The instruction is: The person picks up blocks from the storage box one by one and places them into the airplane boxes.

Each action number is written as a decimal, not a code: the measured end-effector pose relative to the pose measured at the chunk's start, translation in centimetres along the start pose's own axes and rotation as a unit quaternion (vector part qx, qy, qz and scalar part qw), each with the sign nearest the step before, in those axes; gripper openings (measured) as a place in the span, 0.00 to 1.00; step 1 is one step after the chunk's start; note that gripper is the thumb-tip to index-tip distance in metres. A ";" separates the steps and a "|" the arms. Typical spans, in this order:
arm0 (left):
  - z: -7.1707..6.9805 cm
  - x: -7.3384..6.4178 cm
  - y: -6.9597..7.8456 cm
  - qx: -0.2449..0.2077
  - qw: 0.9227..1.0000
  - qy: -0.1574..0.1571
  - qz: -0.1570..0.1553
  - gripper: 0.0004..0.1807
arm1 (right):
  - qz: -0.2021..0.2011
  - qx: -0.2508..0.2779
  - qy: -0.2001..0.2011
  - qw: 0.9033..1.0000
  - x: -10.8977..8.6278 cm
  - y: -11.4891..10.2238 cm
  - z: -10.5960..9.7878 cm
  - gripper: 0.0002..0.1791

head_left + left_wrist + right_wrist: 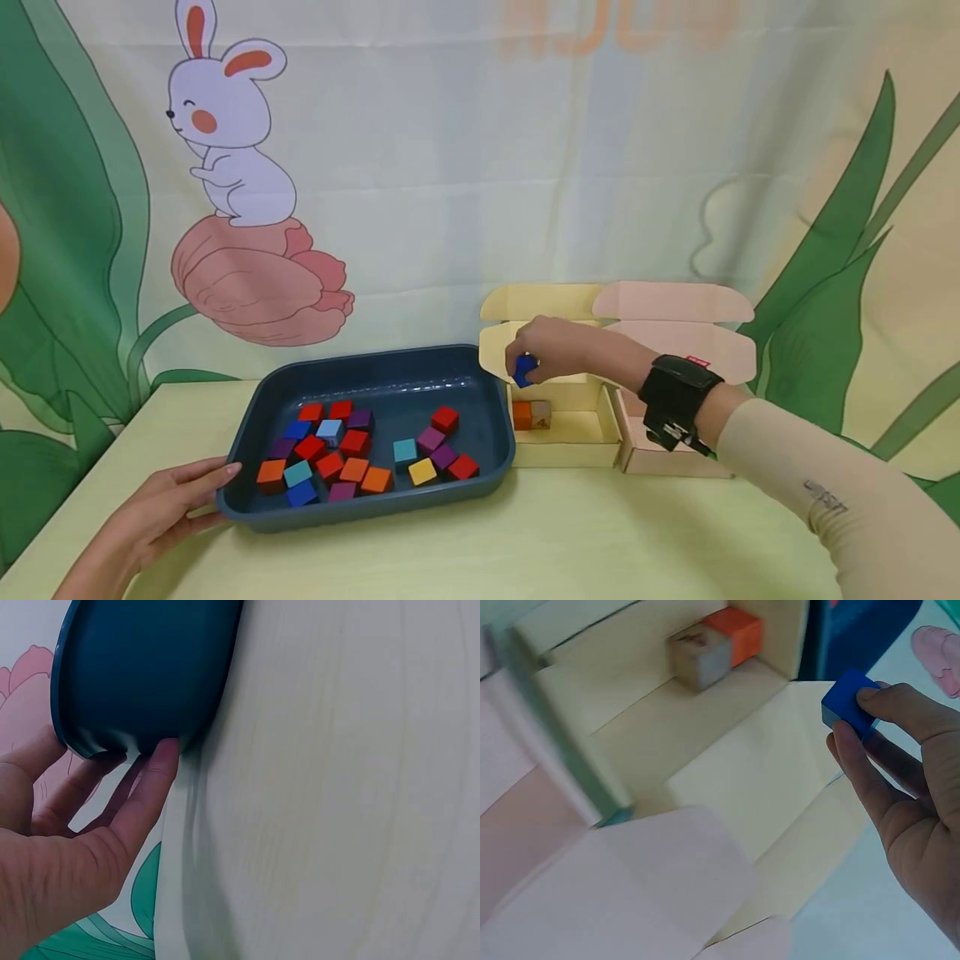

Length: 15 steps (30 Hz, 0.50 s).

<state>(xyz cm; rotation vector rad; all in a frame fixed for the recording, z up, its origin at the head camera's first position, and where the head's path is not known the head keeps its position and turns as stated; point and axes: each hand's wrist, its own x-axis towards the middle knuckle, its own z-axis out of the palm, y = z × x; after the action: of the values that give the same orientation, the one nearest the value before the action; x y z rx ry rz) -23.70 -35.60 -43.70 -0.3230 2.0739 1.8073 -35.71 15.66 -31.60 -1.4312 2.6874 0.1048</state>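
Note:
In the right wrist view my right hand [922,772] pinches a blue cube [849,703] between thumb and fingers. The head view puts that hand [551,348] above the yellow box [566,454], in front of its raised lid. An orange cube [522,415] and a bare wooden cube [541,414] lie side by side inside this box. My left hand [168,508] touches the left end of the dark blue tray [382,502]. Its fingers [146,791] lie fairly straight against the tray's end, between rim and base. Several red, orange, purple, blue, teal and yellow cubes lie loose in the tray.
Right of the yellow box stands an open pink box [678,464], partly hidden by my right forearm. The tray's right end is close beside the yellow box. All stand on a pale table [562,533] before a printed curtain [450,192].

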 end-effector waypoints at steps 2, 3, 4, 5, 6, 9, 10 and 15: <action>-0.1 0.0 0.0 -0.004 1.000 0.001 -0.001 0.45 | 0.006 0.003 -0.003 1.000 -0.7 0.3 0.4 0.11; -0.1 0.0 0.1 -0.006 1.000 0.002 -0.002 0.44 | 0.009 0.005 -0.004 1.000 -1.1 0.5 0.5 0.10; -0.1 0.0 0.1 -0.009 1.000 0.003 -0.002 0.43 | 0.013 0.005 -0.004 1.000 -1.4 0.7 0.7 0.10; -0.1 -0.1 0.1 -0.010 1.000 0.003 -0.002 0.43 | 0.016 0.006 -0.004 1.000 -1.7 0.8 0.9 0.10; -0.1 -0.1 0.1 -0.011 1.000 0.003 -0.002 0.43 | 0.019 0.008 -0.003 1.000 -2.0 0.9 1.1 0.10; 0.0 -0.1 0.2 -0.004 1.000 0.002 -0.003 0.44 | 0.028 0.015 -0.003 0.999 -2.7 1.3 1.6 0.09; 0.1 -0.2 0.2 0.000 1.000 0.002 -0.003 0.45 | 0.030 0.017 -0.002 0.999 -2.9 1.4 1.8 0.09; 0.1 -0.2 0.4 0.010 1.000 0.002 -0.007 0.47 | 0.045 0.030 -0.005 0.999 -3.8 1.8 2.4 0.08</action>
<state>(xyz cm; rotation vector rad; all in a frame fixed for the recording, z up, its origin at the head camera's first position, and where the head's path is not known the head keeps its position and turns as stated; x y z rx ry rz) -23.61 -35.46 -43.30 -0.3353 2.0862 1.7792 -35.03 20.04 -33.57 -1.2910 2.7223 0.0355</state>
